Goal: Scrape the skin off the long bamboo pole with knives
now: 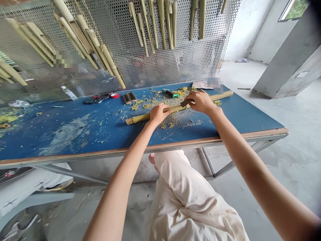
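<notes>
A long green-yellow bamboo pole [140, 116] lies slantwise across the blue worktable [75, 134]. My left hand [158, 114] grips the pole near its middle and presses it down. My right hand [200, 101] is closed around a short dark-bladed knife [186, 103], whose blade rests on the pole; the handle is hidden in my fingers. Yellow-green bamboo shavings [152, 104] are scattered around both hands. Just beyond them lies a tool with a green handle [172, 94].
Along the table's far edge lie a plastic bottle [69, 93], dark scissors [97, 98] and a red tape roll [114, 95]. Bamboo pieces [160, 23] hang from a perforated metal screen [150, 67] behind. A concrete pillar [288, 57] stands on the right.
</notes>
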